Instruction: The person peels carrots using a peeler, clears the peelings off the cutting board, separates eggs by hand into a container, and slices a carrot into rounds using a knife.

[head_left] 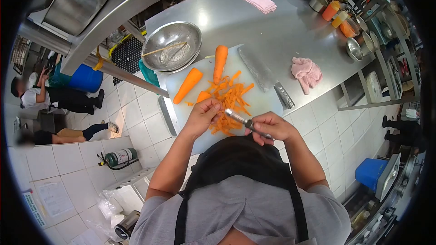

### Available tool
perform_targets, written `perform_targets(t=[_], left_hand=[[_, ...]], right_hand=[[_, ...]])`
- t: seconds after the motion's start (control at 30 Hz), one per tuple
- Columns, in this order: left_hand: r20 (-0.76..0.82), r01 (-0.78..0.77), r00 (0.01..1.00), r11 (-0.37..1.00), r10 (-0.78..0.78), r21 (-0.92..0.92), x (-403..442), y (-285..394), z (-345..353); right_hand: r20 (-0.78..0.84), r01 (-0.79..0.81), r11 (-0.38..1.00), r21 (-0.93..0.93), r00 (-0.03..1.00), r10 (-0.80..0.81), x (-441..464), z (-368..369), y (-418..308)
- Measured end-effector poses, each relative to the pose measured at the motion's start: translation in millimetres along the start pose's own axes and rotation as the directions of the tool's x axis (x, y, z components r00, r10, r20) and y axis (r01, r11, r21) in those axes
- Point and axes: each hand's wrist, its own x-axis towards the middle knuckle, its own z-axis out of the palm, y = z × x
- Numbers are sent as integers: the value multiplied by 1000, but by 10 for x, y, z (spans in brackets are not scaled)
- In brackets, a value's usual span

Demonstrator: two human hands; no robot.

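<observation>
Head view: two carrots [188, 85] look peeled, shavings [229, 96] heaped beside them; what remains is unclear.
One lies near the cutting board's [262, 102] left edge; the left hand [201, 117] curls its fingertips together, grasp untellable; another [220, 63] lies toward the far edge; the right hand [275, 128], angled inward, grips a peeler [237, 117].

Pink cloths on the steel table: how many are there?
2: a folded cloth near the far edge of the table, and a crumpled cloth to the right of the knife. Both show fully.
</observation>
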Motion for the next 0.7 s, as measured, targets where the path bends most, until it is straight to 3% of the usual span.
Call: perform_targets(t=[0.07,0.1,0.13,0.17,0.2,0.23,0.3,0.33,0.37,0.4,0.43,0.47,0.53,0.57,0.63,0.7], left_hand=[[-12,-82,996,990,84,113,1,36,69],[-23,-162,985,961,171,224,-18,82,114],[-25,-162,985,961,172,225,-44,137,142],[49,-299,940,743,338,599,-69,196,168],[185,-372,874,372,450,850,-76,229,181],[183,-371,873,373,452,850,-77,248,157],[79,-194,894,223,441,955,-89,312,49],[84,-198,893,219,441,955,-101,321,-9],[-25,-103,876,238,482,966,-124,291,-69],[-133,-8,846,262,517,965,-143,238,-100],[-128,-11,848,259,515,966,-154,170,-111],[-191,61,857,274,479,960,-175,92,-131],[-261,141,856,283,446,949,-223,-39,-157],[-290,178,866,291,408,940,-229,-115,-145],[-321,217,873,297,367,930,-238,-271,-190],[-345,189,848,377,403,907,-208,-421,-260]], right_hand=[[-198,58,998,32,979,-51,-24,-24,-30],[-197,58,998,33,979,-51,-22,-50,-16],[-328,41,998,-39,943,-51,-4,-85,14],[-451,13,994,-108,891,-60,16,-110,23],[-538,-95,990,-108,843,22,34,-133,2],[-536,-97,989,-110,844,23,66,-168,111],[-690,-127,843,-523,644,-331,156,-238,360],[-719,-233,796,-559,613,-326,138,-258,389],[-724,-233,798,-556,608,-326,141,-273,429],[-761,-378,729,-571,577,-297,168,-258,436],[-795,-513,642,-570,541,-274,196,-247,446],[-796,-512,644,-569,540,-274,229,-242,504],[-771,-612,494,-618,594,-229,321,-194,613],[-767,-607,494,-622,598,-231,337,-163,658],[-623,-439,543,-716,753,-212,356,-33,617],[-642,-439,552,-709,727,-246,332,0,483]])
